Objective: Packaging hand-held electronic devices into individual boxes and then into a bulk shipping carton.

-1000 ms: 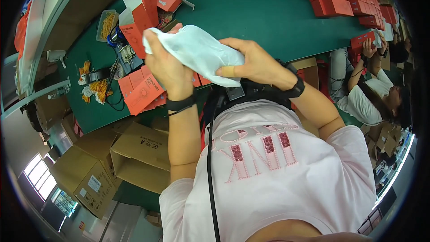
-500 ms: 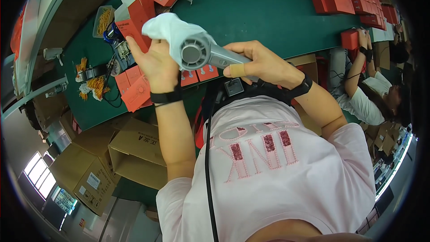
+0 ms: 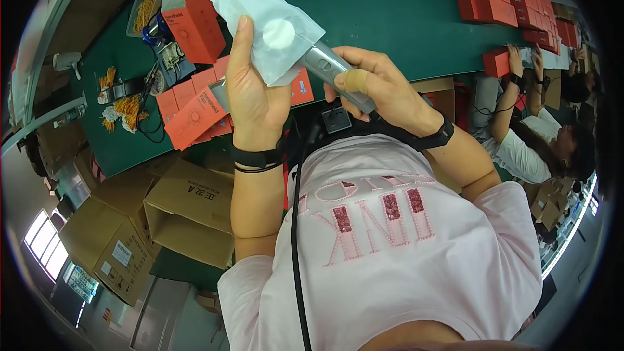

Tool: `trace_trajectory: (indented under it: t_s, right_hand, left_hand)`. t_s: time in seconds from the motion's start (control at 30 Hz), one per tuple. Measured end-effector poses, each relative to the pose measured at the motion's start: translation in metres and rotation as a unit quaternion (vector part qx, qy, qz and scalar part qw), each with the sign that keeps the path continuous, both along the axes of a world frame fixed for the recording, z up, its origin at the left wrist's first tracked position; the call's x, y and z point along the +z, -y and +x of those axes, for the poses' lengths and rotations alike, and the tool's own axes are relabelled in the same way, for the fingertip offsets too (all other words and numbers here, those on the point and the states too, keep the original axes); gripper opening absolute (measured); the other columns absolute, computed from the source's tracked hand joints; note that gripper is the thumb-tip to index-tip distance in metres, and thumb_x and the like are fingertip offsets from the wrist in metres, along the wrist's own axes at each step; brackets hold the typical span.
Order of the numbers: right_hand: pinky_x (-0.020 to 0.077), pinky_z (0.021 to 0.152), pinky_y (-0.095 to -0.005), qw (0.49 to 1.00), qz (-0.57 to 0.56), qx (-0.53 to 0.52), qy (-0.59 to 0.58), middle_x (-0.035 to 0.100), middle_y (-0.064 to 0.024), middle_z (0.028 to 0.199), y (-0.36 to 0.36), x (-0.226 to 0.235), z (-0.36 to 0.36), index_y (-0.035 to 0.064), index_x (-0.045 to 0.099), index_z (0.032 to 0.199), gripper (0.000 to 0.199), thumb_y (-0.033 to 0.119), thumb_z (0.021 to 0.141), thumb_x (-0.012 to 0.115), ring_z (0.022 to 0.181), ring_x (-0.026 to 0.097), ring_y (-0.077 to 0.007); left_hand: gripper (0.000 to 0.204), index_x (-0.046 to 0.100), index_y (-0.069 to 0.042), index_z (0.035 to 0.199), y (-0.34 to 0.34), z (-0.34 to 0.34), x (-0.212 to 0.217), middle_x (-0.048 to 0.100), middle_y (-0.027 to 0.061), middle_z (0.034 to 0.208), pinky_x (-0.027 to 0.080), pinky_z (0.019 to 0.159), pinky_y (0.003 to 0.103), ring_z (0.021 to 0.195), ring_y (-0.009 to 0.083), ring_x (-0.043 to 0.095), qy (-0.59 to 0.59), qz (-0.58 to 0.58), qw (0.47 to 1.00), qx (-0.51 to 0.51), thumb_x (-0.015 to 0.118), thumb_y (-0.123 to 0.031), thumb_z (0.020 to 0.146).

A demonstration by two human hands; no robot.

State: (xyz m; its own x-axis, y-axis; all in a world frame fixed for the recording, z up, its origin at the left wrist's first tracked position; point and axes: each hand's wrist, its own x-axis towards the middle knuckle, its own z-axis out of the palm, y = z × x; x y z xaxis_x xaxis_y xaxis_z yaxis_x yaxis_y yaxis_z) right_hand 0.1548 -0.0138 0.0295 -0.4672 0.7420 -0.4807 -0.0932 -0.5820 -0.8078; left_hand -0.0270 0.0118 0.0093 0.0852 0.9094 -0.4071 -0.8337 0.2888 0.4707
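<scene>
A grey handheld fan [image 3: 331, 68] is held tilted over the table's near edge, its head covered by a translucent white bag [image 3: 279, 16]. A pale round disc shows through the bag. My right hand [image 3: 393, 91] is closed round the fan's handle, with a tan bandage on its thumb. My left hand [image 3: 255, 101] grips the bag from the left, thumb in front and the other fingers hidden behind it. Below and left of the bag lie several flat red boxes [image 3: 195, 117], and a taller red box [image 3: 195, 29] stands open behind them.
Stacks of red boxes [image 3: 484, 0] stand on the green table [image 3: 383, 13] at the far right. A co-worker [image 3: 533, 136] there touches a red box. At left are a tub of yellow ties [image 3: 144, 10], orange bundles [image 3: 127, 114] and cables. Cardboard cartons [image 3: 188, 214] sit below.
The bag has come down over the whole fan head, which showed bare before. My left hand has gone from an open palm beside the fan to gripping the bag.
</scene>
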Motion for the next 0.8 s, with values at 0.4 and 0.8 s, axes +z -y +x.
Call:
trace_trajectory:
  t_s: [0.4,0.8]
  right_hand:
    - [0.0405,0.045,-0.0225,1.000,-0.012,-0.021,-0.010,0.063,-0.0115,0.087,0.005,-0.001,-0.003,-0.0021,0.049,0.124,0.043,0.017,0.085,0.054,0.053,0.052,-0.0091]
    - [0.0406,0.047,-0.0225,1.000,-0.005,-0.028,-0.007,0.063,-0.0099,0.090,0.007,0.000,-0.001,-0.0019,0.050,0.125,0.045,0.017,0.085,0.056,0.056,0.053,-0.0090]
  left_hand:
    - [0.034,0.051,-0.008,0.126,-0.007,-0.002,0.009,0.063,0.0030,0.114,0.046,0.094,0.039,0.105,0.0171,0.060,0.030,-0.020,0.999,-0.011,0.056,-0.026,0.098]
    - [0.031,0.054,-0.009,0.123,-0.007,0.000,0.014,0.064,0.0018,0.112,0.046,0.092,0.038,0.104,0.0164,0.060,0.012,-0.031,0.999,-0.012,0.058,-0.026,0.098]
